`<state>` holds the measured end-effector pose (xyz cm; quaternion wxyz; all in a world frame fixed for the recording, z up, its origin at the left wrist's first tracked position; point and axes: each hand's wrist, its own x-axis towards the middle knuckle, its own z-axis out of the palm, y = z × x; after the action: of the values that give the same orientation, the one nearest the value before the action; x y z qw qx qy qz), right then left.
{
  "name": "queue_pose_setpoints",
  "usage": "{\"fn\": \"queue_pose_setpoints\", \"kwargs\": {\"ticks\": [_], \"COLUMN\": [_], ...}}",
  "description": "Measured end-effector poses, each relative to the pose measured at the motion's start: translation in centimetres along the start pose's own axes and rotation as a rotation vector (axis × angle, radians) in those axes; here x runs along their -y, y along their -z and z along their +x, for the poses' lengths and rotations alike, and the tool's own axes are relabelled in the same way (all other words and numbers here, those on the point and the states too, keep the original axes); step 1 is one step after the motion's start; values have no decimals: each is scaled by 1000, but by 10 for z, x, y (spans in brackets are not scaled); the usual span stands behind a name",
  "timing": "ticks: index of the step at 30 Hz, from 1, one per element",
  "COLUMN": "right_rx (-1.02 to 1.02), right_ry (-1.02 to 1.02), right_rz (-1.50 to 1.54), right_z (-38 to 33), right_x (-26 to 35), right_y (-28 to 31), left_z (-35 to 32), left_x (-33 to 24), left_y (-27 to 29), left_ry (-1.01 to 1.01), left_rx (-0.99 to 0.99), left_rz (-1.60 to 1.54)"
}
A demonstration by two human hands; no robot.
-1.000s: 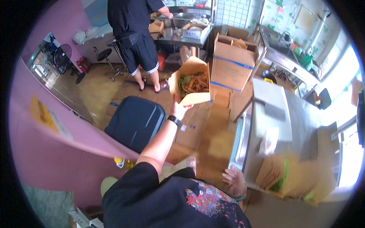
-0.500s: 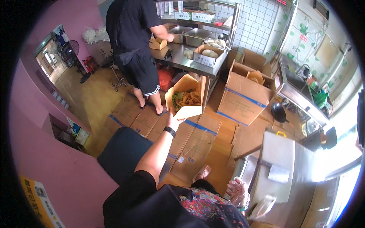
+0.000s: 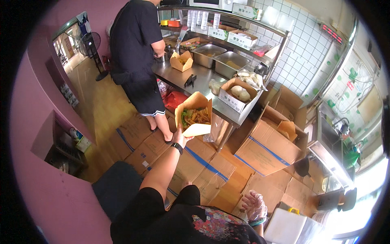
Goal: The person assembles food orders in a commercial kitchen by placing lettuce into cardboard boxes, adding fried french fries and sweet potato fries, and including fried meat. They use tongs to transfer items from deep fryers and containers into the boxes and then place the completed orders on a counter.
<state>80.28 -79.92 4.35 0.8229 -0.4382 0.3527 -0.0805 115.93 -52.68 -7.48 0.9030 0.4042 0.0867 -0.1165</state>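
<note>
In my left hand [image 3: 181,138] I hold an open kraft-paper takeout box [image 3: 192,100] out in front of me, the fingers closed on its near side. Brown strips of cooked food [image 3: 198,117] fill it, with green leaves at the left. A dark watch is on that wrist. My right hand [image 3: 254,205], in a clear plastic glove, is raised near my body at the lower right. Its fingers are loosely bent and apart, and I see nothing in them.
Ahead, a person in black stands at a steel counter [image 3: 217,109]. On it are another takeout box [image 3: 181,62], metal pans [image 3: 232,65] and a white carton [image 3: 239,95]. Cardboard boxes [image 3: 268,140] stand at the right. Flattened cardboard [image 3: 203,162] covers the floor. A dark stool [image 3: 115,189] is at my left.
I have moved forward, so the counter is nearer and the white cutting board shows lower right. The takeout box stays in my left hand. The other person's hand has shifted away from their box.
</note>
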Motion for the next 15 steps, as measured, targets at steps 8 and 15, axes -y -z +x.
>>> {"fn": "queue_pose_setpoints", "kwargs": {"ticks": [8, 15], "right_rx": [-230, -363], "right_ry": [-46, -67], "right_rz": [28, 40], "right_z": [119, 167], "right_x": [4, 19], "right_y": [-30, -105], "left_z": [216, 357], "left_x": [-4, -14], "left_y": [-5, -21], "left_ry": [34, 86], "left_rx": [-22, -77], "left_rz": [38, 50]}}
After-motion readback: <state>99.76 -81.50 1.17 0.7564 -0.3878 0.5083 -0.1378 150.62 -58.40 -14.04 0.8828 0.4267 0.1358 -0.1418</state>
